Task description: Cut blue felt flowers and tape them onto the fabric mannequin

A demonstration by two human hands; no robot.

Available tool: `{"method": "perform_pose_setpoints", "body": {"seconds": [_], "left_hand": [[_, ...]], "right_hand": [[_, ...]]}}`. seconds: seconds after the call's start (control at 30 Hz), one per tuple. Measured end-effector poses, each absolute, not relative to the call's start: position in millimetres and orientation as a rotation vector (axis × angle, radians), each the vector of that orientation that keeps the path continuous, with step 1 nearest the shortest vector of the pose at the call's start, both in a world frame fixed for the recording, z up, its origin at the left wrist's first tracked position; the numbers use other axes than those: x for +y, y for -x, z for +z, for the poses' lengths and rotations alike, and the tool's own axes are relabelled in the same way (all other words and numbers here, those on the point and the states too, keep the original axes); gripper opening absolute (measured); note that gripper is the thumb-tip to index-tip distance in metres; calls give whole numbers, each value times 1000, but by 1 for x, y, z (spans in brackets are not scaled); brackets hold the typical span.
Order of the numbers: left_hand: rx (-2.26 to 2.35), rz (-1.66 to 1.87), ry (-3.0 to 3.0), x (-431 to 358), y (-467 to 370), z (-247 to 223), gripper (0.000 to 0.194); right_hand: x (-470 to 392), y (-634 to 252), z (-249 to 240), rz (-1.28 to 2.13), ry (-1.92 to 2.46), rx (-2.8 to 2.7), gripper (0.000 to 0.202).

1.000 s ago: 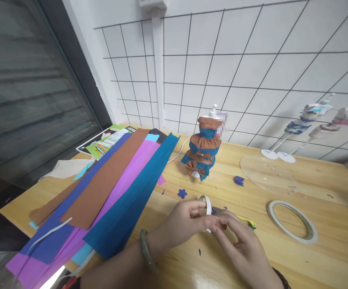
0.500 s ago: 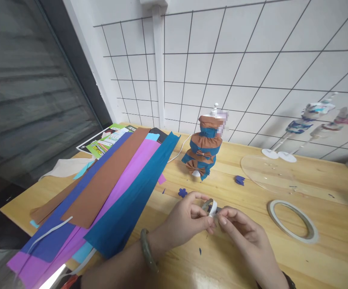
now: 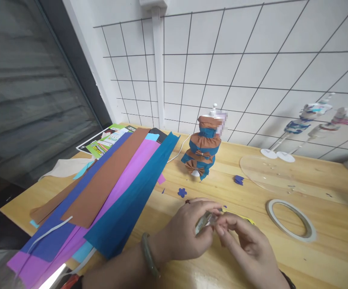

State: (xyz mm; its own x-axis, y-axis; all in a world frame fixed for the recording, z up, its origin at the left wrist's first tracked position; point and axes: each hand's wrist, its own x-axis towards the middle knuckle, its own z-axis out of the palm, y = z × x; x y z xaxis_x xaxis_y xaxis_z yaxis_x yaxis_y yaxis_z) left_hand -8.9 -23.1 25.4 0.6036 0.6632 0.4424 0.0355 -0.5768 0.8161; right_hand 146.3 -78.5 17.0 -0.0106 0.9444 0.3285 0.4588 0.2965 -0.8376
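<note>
My left hand (image 3: 189, 228), with a green bangle at its wrist, is closed around a small roll of tape (image 3: 203, 222), whose shiny, translucent surface shows between thumb and fingers. Thumb and forefinger of my right hand (image 3: 246, 245) pinch at the roll's right side, where the strip's end is mostly hidden by the fingertips. Just behind the hands lies a thin yellow thing (image 3: 246, 218), largely covered. A blue paper flower (image 3: 182, 192) rests on the table beyond my left hand. Further back stands a small dress form (image 3: 205, 144) in brown and teal crepe paper with bows.
Strips of crepe paper in blue, brown (image 3: 108, 176), purple and teal (image 3: 138, 192) cover the table's left side. At right lie a large tape roll (image 3: 308, 228), a clear disc (image 3: 261, 172) and a blue scrap (image 3: 238, 180). Two more dress forms (image 3: 297, 126) stand by the tiled wall.
My left hand has turned over, back upward, covering more of the tape roll. The pale ring that stood up between the hands now shows as a shiny surface. The yellow thing has come into sight.
</note>
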Motion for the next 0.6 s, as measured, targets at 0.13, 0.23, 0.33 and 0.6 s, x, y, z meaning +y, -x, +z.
{"method": "perform_pose_setpoints", "body": {"seconds": [0.13, 0.23, 0.33, 0.6], "left_hand": [[664, 917, -1928, -24, 8, 22, 39], [721, 840, -1790, -22, 7, 22, 25], [721, 789, -1684, -20, 5, 23, 15], [713, 790, -1642, -19, 3, 23, 14]], "right_hand": [[-78, -148, 19, 700, 1382, -1532, 14], [-77, -148, 19, 732, 1399, -1457, 18], [-76, -148, 19, 766, 1407, -1414, 18], [-75, -149, 15, 846, 1434, -1364, 19]]}}
